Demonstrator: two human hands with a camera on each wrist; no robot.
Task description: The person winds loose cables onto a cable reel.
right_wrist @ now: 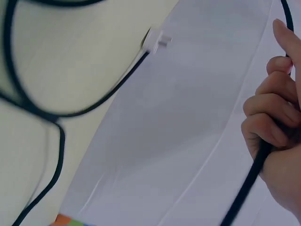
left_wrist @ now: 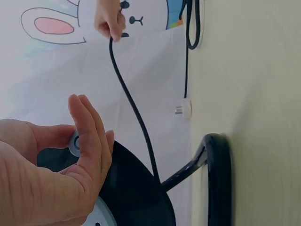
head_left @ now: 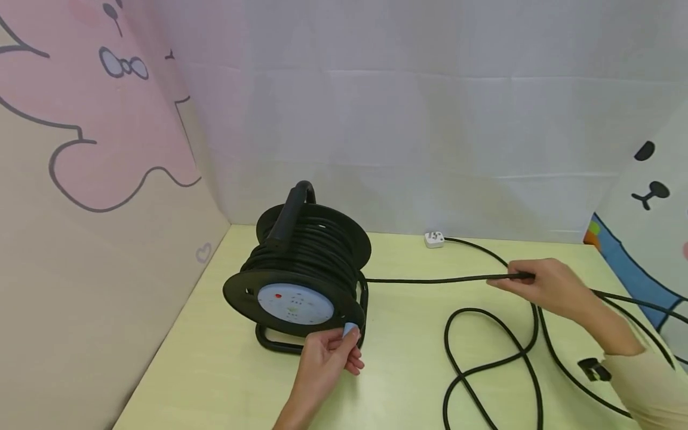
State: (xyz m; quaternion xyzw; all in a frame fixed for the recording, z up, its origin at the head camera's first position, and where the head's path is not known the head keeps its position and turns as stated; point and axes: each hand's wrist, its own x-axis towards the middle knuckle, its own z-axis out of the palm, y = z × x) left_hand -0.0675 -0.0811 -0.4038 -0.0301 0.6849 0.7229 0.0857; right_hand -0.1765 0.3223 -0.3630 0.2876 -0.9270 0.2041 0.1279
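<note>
A black cable reel with a carry handle and a grey socket face stands on the pale green table. My left hand pinches the small light-blue knob at the reel's rim; in the left wrist view that knob sits between thumb and fingers. My right hand grips the black cable, which runs taut from the reel. In the right wrist view the fingers curl round the cable.
Loose cable loops lie on the table between the hands and to the right. A white plug lies at the back by the white wall. Cartoon-printed panels stand left and right. A small black clip lies near my right forearm.
</note>
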